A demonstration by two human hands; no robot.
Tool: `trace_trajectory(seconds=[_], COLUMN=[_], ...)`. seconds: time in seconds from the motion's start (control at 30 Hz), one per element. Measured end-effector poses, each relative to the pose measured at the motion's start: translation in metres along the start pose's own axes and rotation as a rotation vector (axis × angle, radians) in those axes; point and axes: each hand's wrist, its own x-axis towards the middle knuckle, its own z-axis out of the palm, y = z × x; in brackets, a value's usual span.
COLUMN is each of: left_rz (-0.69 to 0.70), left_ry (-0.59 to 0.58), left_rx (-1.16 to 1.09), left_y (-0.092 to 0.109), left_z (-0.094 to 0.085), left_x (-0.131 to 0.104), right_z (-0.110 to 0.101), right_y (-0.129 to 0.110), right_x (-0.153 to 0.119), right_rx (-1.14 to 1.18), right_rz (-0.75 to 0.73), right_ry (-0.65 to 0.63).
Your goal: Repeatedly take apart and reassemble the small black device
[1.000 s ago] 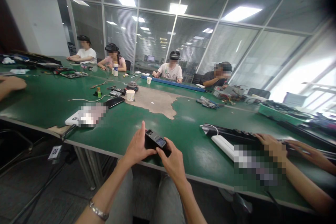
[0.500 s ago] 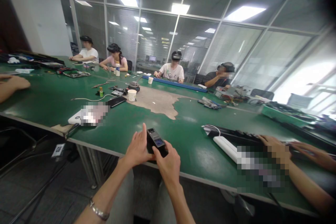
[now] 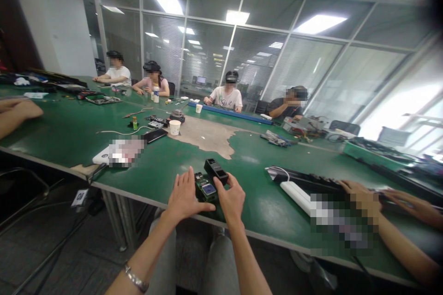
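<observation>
Between my hands, near the table's front edge, lies a green circuit board (image 3: 205, 187) with a small bluish screen on it. My right hand (image 3: 232, 199) grips a black plastic cover (image 3: 216, 170) with cut-out openings, holding it tilted just above and to the right of the board. My left hand (image 3: 185, 196) is open at the board's left side, fingers upright and thumb stretched along the near edge. Whether the left fingers touch the board, I cannot tell.
The green table (image 3: 256, 173) has a bare brown patch (image 3: 211, 136). Left are a white power bank (image 3: 101, 156), a black phone (image 3: 155, 135) and a paper cup (image 3: 175, 128). A co-worker's hands (image 3: 360, 193) are at right near a white bar (image 3: 296, 197). Other people sit opposite.
The black cover has come off the circuit board, lifted up and right by my right hand. The board with its screen now lies exposed. My left hand has spread its thumb.
</observation>
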Motion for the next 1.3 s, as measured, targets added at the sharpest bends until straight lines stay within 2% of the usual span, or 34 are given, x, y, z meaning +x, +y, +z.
trace_trajectory(seconds=[0.13,0.3,0.67,0.8,1.1,1.3], left_rz=[0.033,0.038,0.074,0.078,0.071,0.083], left_ry=[0.013,0.008,-0.028,-0.001,0.032,0.057], left_rx=[0.010,0.022,0.006,-0.011,-0.047,-0.126], left_y=[-0.002,-0.002,-0.005,-0.004,0.005,0.013], left_z=[0.001,0.000,-0.001,-0.002,-0.007,-0.012], left_x=[-0.001,-0.003,-0.006,-0.008,-0.014,-0.018], right_z=[0.011,0.019,0.012,0.007,-0.019,-0.026], right_y=[0.018,0.028,0.026,0.024,0.019,0.001], right_x=[-0.003,-0.008,-0.011,-0.013,-0.017,-0.024], right_rx=[-0.100,-0.175,-0.156,-0.074,0.337,0.295], right_rz=[0.036,0.025,-0.010,0.042,0.147,0.133], right_ry=[-0.045,-0.051,-0.055,-0.032,0.018,-0.115])
